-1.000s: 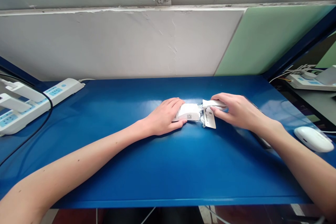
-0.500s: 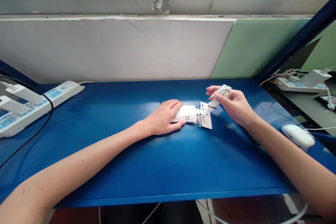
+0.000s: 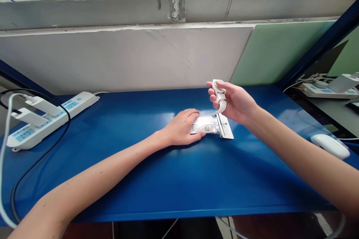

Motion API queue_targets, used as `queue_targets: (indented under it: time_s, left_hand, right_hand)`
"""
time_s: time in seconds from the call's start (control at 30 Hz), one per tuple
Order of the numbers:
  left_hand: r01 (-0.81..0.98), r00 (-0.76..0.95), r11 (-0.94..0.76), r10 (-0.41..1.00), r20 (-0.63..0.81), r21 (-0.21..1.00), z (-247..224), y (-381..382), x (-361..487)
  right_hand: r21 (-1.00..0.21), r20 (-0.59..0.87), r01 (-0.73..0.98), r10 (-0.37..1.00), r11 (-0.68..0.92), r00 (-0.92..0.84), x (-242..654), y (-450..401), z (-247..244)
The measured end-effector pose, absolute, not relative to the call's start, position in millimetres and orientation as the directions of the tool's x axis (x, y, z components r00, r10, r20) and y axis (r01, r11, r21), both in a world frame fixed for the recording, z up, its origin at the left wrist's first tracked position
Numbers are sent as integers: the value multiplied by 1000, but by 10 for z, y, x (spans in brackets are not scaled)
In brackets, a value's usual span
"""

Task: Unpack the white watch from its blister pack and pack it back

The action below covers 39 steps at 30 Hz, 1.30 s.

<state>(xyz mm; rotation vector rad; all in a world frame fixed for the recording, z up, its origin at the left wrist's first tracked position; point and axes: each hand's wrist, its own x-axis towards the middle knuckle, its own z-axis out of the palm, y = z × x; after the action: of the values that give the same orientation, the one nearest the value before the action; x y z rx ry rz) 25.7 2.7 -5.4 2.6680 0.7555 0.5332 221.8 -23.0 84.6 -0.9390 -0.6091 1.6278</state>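
My left hand (image 3: pixel 182 129) lies over the left end of a clear plastic packet (image 3: pixel 209 124) on the blue table, thumb along its near edge and fingers along its far edge, holding it down. The packet has a white card header (image 3: pixel 226 127) at its right end. Just above that header, my right hand (image 3: pixel 237 101) grips a white wristwatch (image 3: pixel 222 104) between thumb and curled fingers. Its strap bends downward, and a thin white end reaches back over the packet. The dial is turned away from view.
At the left stands a white power strip (image 3: pixel 81 101) with plugged-in adapters and a black cable (image 3: pixel 60 140). A white rounded case (image 3: pixel 329 145) rests at the right, beyond my forearm. Another power strip (image 3: pixel 322 91) sits farther right. A pale wall panel (image 3: pixel 126 59) borders the table's back.
My right hand has turned over and moved left and slightly up with the watch, so the dial no longer shows. My left hand stays on the packet. The camera view has shifted somewhat.
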Motion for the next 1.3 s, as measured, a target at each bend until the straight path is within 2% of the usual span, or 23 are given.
queue_targets:
  time_s: [0.1, 0.3, 0.53, 0.6, 0.67, 0.7, 0.77, 0.8, 0.9, 1.07, 1.3]
  left_hand:
    - [415, 797, -816, 540, 271, 403, -55, 25, 247]
    - [374, 800, -800, 534, 273, 470, -11, 26, 252]
    - [218, 685, -738, 582, 438, 639, 169, 1, 259]
    - [145, 626, -610, 666, 405, 779, 260, -43, 295]
    - [40, 634, -287, 747, 198, 957, 335, -95, 359]
    - [-27, 667, -85, 741, 81, 996, 357, -119, 397]
    - [-157, 741, 271, 668, -68, 950, 367, -160, 471]
    - [-178, 780, 378, 617, -105, 909, 357, -175, 501]
    - [-180, 827, 541, 536, -171, 822, 300, -203, 548]
    - [-185, 832, 564, 526, -177, 804, 219, -218, 549]
    - [-151, 763, 560, 590, -263, 815, 134, -232, 566]
  right_hand:
    - [-773, -235, -571, 961, -278, -149, 2085, -152, 889]
    - [-731, -269, -567, 924, -380, -272, 1954, -71, 739]
    - [-769, -78, -591, 953, -245, -293, 2003, -50, 631]
    - [-803, -24, -564, 956, -193, -293, 2031, -47, 618]
    - [-827, 17, -541, 956, -151, -292, 2060, -41, 606]
    - [-835, 32, -533, 955, -137, -295, 2074, -37, 598]
    - [-843, 51, -522, 948, -128, -315, 2097, -27, 580]
    - [-846, 53, -517, 942, -135, -332, 2107, -20, 568]
    - [-846, 32, -501, 921, -181, -387, 2126, 1, 529]
    - [-830, -36, -489, 900, -268, -434, 2136, 21, 488]
    - [-835, -63, -465, 891, -294, -450, 2130, 23, 465]
